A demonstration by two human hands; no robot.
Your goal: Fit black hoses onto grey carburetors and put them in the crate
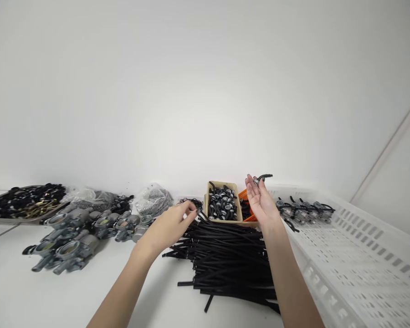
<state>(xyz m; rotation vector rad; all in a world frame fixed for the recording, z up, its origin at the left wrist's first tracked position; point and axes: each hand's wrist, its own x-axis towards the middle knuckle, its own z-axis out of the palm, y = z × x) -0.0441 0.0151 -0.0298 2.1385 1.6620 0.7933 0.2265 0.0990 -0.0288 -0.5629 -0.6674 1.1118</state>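
Note:
My right hand [262,202] is raised beside the tan bin, palm up. Between its thumb and fingers is a short bent black hose [265,176] with a metallic part at its lower end. My left hand [171,224] hovers at the left ends of a heap of long black rubber tubes [228,259], thumb and fingers drawn together. Whatever those fingertips hold is too small to make out. Close by, the tan bin [239,200] contains many short black elbow hoses with silvery rings. Small black wire-like pieces [191,201] lie just behind my left hand.
Grey metal carburetors [70,250] stand at left. Behind them are plastic bags of small parts [153,200] and a tray of black and brass pieces [27,200]. An orange basket [243,195] adjoins the bin. At right, a white perforated crate [358,255] holds several carburetors with hoses [304,212].

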